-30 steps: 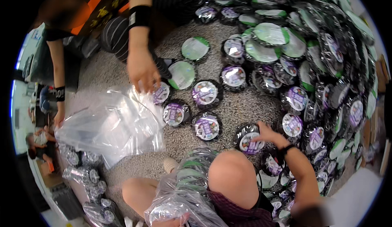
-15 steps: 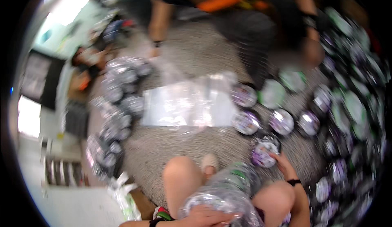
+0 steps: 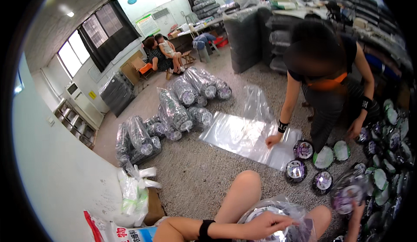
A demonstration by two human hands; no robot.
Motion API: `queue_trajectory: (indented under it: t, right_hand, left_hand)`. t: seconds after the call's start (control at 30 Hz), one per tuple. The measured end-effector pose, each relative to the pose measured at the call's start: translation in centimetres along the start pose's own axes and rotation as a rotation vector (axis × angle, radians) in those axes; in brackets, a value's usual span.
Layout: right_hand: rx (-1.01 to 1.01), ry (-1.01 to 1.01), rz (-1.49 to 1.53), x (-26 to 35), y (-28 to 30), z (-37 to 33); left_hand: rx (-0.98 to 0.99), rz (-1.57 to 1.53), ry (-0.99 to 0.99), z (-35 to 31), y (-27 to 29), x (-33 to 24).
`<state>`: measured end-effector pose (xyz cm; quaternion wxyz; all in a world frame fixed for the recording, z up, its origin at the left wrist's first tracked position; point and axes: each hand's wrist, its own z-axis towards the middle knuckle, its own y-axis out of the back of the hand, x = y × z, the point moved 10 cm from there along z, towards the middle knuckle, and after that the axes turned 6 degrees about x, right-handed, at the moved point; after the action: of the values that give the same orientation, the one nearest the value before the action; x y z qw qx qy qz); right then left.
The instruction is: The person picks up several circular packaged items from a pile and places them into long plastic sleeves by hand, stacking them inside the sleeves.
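My left hand lies over the mouth of a clear plastic bag between my knees, its fingers stretched out. Round packs with pale labels show through the film. Off to the right, my right hand is closed on a dark round pack with a purple and white label, beside the heap of similar packs. Several loose packs lie on the floor ahead, among them a purple-labelled one and a green-labelled one.
A co-worker's hand rests on flat clear plastic bags on the carpet. Filled bags lie in a row at the left. White plastic bags stand by the wall. Two people sit far back.
The view has swung up and to the left. My right hand has moved right with a round pack in it. The co-worker's hand now rests on the flat bags.
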<state>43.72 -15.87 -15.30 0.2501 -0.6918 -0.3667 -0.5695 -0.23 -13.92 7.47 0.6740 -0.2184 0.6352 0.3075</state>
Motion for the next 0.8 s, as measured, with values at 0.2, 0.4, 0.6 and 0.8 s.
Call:
queue_trajectory:
  t: [0.2,0.4,0.6,0.8]
  right_hand:
    - [0.631,0.434,0.253,25.5,-10.4,-21.0]
    - [0.980,1.062,-0.803,32.1,-18.8,-40.3]
    - [0.855,-0.581,-0.088,17.1,-14.5,-39.4]
    - [0.560,-0.342,0.261,18.2,-20.5,-42.6]
  left_hand:
    - [-0.014,-0.685,0.226,-2.2,2.5,-9.8]
    - [-0.067,-0.346,0.185,-8.4,6.8,-15.0]
    - [0.263,0.259,-0.308,-11.4,-0.9,-18.9]
    - [0.210,0.659,-0.169,-9.9,-5.6,-18.8]
